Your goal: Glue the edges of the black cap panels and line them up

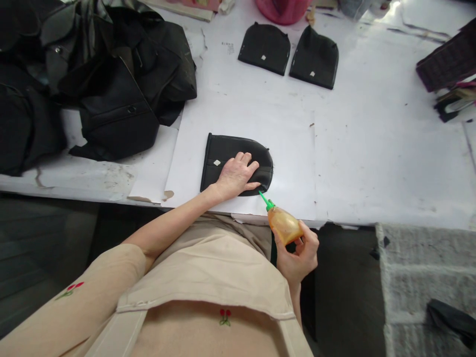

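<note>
The bottle [285, 226] is clamped by fingers of the right hand [297, 257], aimed toward half past ten, at the five-o'clock edge of the black panel [243, 143] pinned on the counter [357, 168] beneath the left hand [236, 174], fingers apart.

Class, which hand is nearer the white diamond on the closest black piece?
Left. The left hand lies just right of the white diamond; the right hand, holding a bottle, is farther right.

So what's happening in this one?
The person's left hand rests on a black piece on the white table covering. The right hand holds an amber bottle, its green nozzle pointed at the piece's curved edge. Two similar pieces lie farther back; black items are heaped at left.
</note>
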Motion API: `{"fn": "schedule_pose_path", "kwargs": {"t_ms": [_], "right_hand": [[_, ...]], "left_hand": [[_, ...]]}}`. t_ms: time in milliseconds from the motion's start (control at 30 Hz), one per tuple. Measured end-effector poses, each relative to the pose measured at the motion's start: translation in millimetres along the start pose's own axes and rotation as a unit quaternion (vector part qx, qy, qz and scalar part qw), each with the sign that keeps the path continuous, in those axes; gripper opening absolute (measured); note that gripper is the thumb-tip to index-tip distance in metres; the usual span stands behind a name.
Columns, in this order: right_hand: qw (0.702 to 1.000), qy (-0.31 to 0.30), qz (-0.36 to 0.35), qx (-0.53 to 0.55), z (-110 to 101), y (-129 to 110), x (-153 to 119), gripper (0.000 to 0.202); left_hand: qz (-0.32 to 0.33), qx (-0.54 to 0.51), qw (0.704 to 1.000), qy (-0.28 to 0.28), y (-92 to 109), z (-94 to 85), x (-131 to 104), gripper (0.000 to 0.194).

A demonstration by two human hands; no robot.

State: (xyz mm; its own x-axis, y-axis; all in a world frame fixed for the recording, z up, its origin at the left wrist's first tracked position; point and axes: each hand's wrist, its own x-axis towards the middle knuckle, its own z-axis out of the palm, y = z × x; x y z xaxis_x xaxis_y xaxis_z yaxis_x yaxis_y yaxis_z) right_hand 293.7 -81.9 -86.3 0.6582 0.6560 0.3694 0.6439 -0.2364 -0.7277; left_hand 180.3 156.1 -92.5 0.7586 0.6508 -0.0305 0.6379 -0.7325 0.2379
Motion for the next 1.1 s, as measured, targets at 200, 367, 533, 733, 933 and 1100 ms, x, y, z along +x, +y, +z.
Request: {"fn": "schedule_pose_path", "kwargs": {"t_ms": [200, 367, 533, 733, 933, 1100], "right_hand": [[0.998, -0.011, 0.033, 0.043, 7, -5, -3, 0.053], [0.998, -0.004, 0.040, 0.056, 7, -6, -5, 0.054], [0.997, -0.011, 0.044, 0.068, 11, -10, -9, 0.056], [0.996, -0.024, 0.041, 0.078, 19, -11, -14, 0.057], [0.995, -0.040, 0.017, 0.086, 26, -15, -17, 0.055], [0.995, -0.048, 0.027, 0.087, 29, -21, -19, 0.054]], "left_hand": [[0.001, -0.005, 1.000, -0.004, -2, 0.1, 1, 0.044], [-0.002, -0.006, 1.000, -0.007, -1, 0.2, 2, 0.045], [0.001, 0.003, 1.000, -0.002, -2, 2.1, 2, 0.046], [0.001, -0.002, 1.000, 0.009, -2, 2.2, 2, 0.046], [-0.003, -0.032, 0.999, 0.015, -4, 0.5, 2, 0.047], [-0.042, -0.181, 0.981, 0.062, -23, -14.4, -8, 0.032]]}}
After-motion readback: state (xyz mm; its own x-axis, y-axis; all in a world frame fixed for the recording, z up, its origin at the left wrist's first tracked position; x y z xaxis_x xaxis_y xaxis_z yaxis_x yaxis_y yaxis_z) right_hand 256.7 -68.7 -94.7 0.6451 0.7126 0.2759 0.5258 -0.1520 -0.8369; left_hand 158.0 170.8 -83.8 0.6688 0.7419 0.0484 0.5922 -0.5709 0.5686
